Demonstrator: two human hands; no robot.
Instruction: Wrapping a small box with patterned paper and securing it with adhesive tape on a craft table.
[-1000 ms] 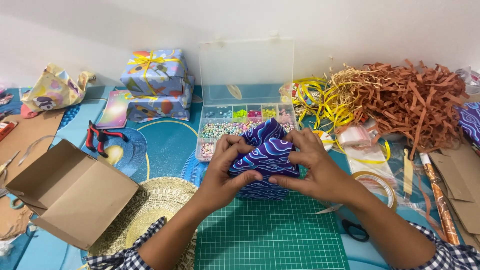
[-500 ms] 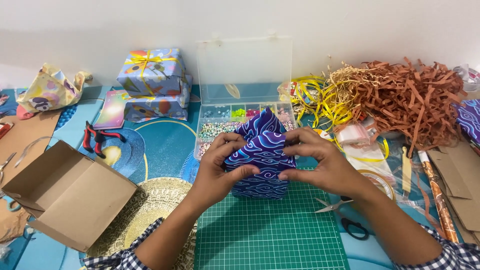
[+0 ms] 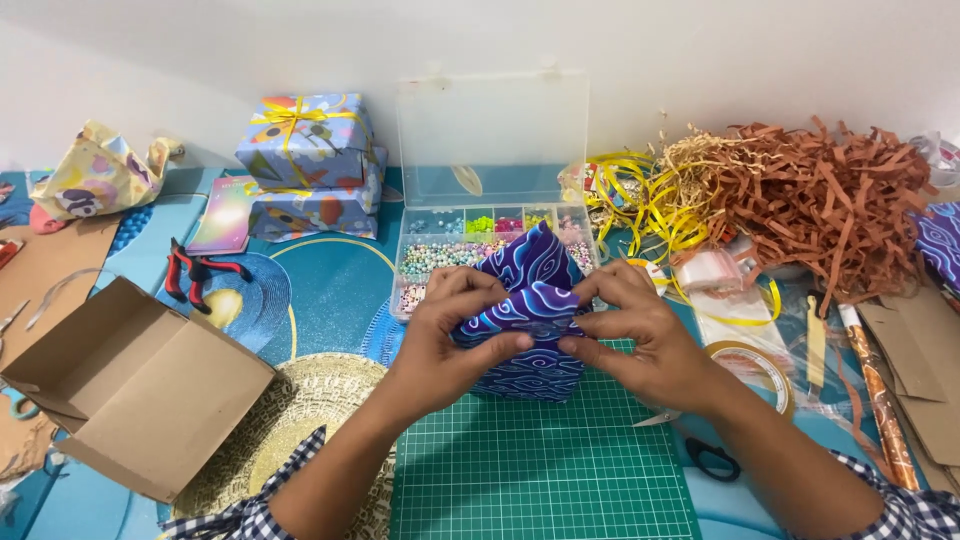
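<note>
Open cardboard box (image 3: pixel 135 385) lies well left. Left hand (image 3: pixel 445 335) and right hand (image 3: pixel 635 335) both closed on the blue-wrapped box (image 3: pixel 520 330), centred between them on the green cutting mat (image 3: pixel 540 470); paper flap points away. Bead organiser (image 3: pixel 470 240) just behind; scissors (image 3: pixel 700 450) near right.

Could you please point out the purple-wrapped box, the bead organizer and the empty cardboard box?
Purple-wrapped box (image 3: pixel 520 362), head view, front face.
Bead organizer (image 3: pixel 440 255), head view, bead tray.
Cardboard box (image 3: pixel 190 400), head view, open flap.
</note>
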